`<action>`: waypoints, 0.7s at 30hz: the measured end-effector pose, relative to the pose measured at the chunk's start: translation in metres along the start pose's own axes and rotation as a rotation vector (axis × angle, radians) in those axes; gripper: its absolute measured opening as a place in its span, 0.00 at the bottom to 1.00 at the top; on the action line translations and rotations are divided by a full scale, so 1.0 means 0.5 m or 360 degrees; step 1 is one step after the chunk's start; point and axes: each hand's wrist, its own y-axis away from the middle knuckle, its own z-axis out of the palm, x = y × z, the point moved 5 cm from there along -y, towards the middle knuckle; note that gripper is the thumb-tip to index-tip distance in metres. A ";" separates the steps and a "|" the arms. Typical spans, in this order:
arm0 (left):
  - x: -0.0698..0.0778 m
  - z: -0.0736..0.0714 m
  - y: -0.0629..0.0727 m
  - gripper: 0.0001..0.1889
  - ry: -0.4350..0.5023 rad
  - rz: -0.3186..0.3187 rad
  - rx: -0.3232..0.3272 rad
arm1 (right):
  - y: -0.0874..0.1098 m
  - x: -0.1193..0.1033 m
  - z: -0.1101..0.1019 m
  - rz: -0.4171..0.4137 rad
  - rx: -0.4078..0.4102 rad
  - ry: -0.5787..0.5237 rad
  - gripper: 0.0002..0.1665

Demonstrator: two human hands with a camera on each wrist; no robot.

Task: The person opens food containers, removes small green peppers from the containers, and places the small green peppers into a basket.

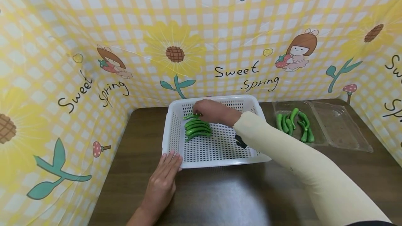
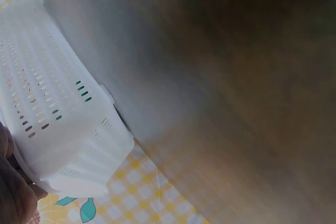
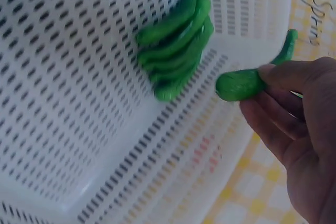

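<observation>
Yellow checked cloth (image 1: pixel 232 37) backs our desk (image 1: pixel 138 142); green peppers (image 1: pixel 198 128) already line the basket (image 1: pixel 216 163).
Our right hand (image 1: pixel 208 111) pinches one more pepper (image 3: pixel 239 86) beside that row; our left hand (image 1: pixel 163 179) rests straight-fingered on the rim; others (image 1: pixel 287 125) (over half, perhaps) remain in the clear box (image 1: pixel 319 137).

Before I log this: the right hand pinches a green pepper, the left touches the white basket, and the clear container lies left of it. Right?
No: the head view shows the clear container right of the white basket. The rest holds: right hand pinching a green pepper, left hand touching the basket.
</observation>
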 end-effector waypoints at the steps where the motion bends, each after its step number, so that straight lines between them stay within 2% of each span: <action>1: 0.000 0.000 0.000 0.25 0.0002 -0.0002 -0.0001 | -0.004 -0.005 0.009 0.0001 -0.0046 -0.0014 0.13; 8: 0.000 0.000 -0.001 0.26 0.0001 -0.0019 -0.0029 | -0.023 -0.043 0.072 -0.0082 -0.0304 0.0074 0.10; 13: 0.001 -0.001 -0.001 0.18 0.0023 -0.0049 -0.0060 | -0.024 -0.058 0.109 -0.0004 -0.0464 0.0210 0.08; 16: 0.000 -0.001 -0.001 0.18 0.0037 -0.0072 -0.0064 | -0.024 -0.059 0.127 0.0040 -0.0524 0.0286 0.07; 21: -0.002 0.000 -0.002 0.26 0.0033 -0.0088 -0.0045 | -0.026 -0.059 0.142 0.0043 -0.0527 0.0343 0.08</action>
